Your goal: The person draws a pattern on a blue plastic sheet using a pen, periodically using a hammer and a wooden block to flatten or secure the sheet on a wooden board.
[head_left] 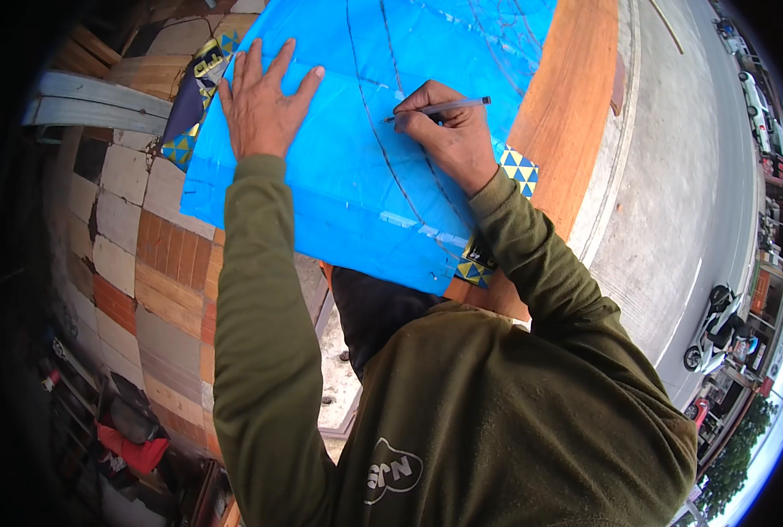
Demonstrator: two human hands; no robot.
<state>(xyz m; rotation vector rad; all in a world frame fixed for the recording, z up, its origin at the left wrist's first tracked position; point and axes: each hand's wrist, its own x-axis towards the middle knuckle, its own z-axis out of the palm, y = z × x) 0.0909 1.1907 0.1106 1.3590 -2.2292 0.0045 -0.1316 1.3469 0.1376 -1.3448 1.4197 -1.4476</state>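
A bright blue sheet lies over a wooden surface, with long dark curved lines drawn across it. My left hand rests flat on the sheet's left part, fingers spread. In my right hand a ballpoint pen with a clear barrel is pinched, its tip side down at one of the drawn lines. Strips of clear tape run across parts of the sheet. Patterned yellow and blue material shows under the sheet's right edge, and more of it sticks out at the left beyond my left hand.
The wooden tabletop extends along the right. At the left is a patchwork tiled floor with a grey metal bar. A concrete strip and a road lie to the right, with a motorcycle and parked vehicles beyond.
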